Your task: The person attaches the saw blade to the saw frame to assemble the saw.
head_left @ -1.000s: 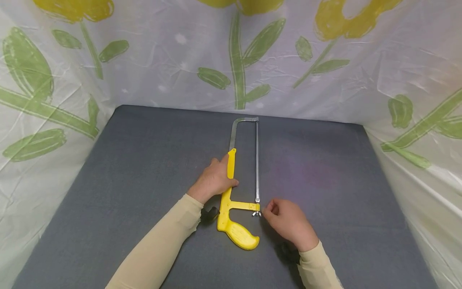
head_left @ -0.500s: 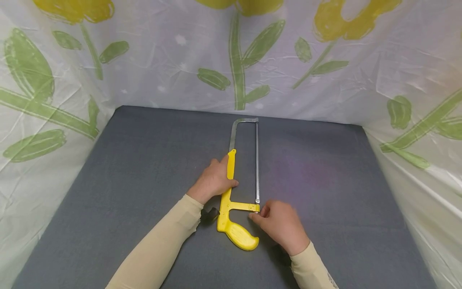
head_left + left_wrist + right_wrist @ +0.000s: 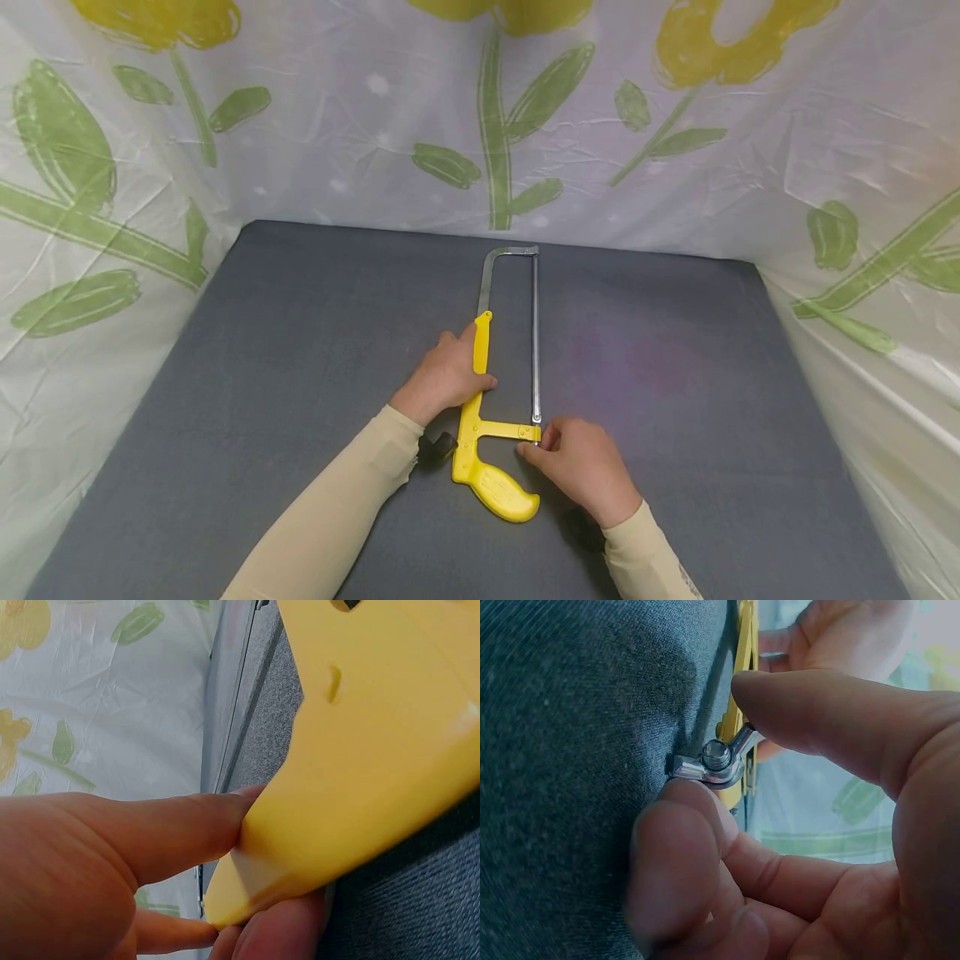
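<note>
A hacksaw (image 3: 480,392) with a yellow frame and handle (image 3: 495,492) lies flat on the dark grey table (image 3: 262,350), its metal blade (image 3: 536,333) running away from me. My left hand (image 3: 450,375) grips the yellow frame's upper bar (image 3: 360,765) with thumb and fingers round it. My right hand (image 3: 581,462) is at the blade's near end, where finger and thumb pinch the metal wing nut (image 3: 716,761) below the yellow crosspiece (image 3: 510,430).
White plastic sheeting (image 3: 375,125) printed with yellow flowers and green leaves walls the table at the back and on both sides. A small black object (image 3: 435,448) sits by my left wrist. Bare grey surface spreads left and right of the saw.
My right hand has moved left from just beside the wing nut and taken hold of it. The left hand and the saw have stayed put.
</note>
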`<state>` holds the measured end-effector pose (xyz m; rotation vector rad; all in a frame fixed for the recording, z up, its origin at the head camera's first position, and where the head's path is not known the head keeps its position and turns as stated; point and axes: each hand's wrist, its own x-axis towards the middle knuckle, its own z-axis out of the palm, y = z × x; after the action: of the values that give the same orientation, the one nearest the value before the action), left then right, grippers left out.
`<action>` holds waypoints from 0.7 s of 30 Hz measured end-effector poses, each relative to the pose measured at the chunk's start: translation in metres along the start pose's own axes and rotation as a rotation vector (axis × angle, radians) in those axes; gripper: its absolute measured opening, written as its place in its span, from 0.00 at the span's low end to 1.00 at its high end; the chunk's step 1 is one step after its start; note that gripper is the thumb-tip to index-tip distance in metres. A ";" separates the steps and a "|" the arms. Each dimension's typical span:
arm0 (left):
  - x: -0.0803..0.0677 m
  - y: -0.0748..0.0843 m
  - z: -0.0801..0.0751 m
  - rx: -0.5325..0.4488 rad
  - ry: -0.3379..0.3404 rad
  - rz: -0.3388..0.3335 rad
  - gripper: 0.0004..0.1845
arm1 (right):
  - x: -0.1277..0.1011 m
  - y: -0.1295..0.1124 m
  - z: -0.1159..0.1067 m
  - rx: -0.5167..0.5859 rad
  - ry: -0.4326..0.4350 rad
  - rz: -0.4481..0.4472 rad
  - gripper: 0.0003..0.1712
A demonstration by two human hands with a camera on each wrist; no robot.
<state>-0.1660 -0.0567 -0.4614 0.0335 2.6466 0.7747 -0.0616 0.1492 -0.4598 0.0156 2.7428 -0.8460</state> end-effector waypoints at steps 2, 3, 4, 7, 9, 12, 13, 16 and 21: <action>0.000 0.000 0.000 0.002 0.000 0.001 0.56 | 0.001 0.001 0.000 0.009 -0.003 -0.003 0.20; 0.000 0.000 0.000 0.002 0.000 0.002 0.56 | 0.001 0.001 0.000 0.015 -0.006 -0.003 0.19; 0.000 0.000 0.000 0.003 0.000 0.001 0.56 | 0.002 0.002 0.000 0.021 -0.009 -0.004 0.19; 0.001 0.000 0.001 0.003 -0.002 -0.003 0.56 | 0.004 0.004 -0.001 0.037 -0.021 -0.007 0.18; 0.002 0.001 0.001 0.004 -0.005 -0.006 0.56 | 0.004 0.005 -0.001 0.046 -0.032 -0.008 0.17; 0.002 0.001 0.001 0.005 -0.007 -0.010 0.57 | 0.006 0.008 -0.001 0.053 -0.050 -0.014 0.16; 0.002 0.001 0.001 0.005 -0.008 -0.011 0.57 | 0.007 0.009 -0.001 0.054 -0.059 -0.013 0.16; 0.002 0.001 0.000 0.004 -0.007 -0.009 0.57 | 0.008 0.011 -0.002 0.063 -0.080 -0.019 0.15; 0.001 -0.001 0.000 -0.003 -0.008 -0.011 0.57 | 0.009 0.012 -0.003 0.077 -0.102 -0.028 0.14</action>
<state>-0.1672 -0.0569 -0.4622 0.0205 2.6362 0.7728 -0.0697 0.1602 -0.4660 -0.0490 2.6204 -0.9332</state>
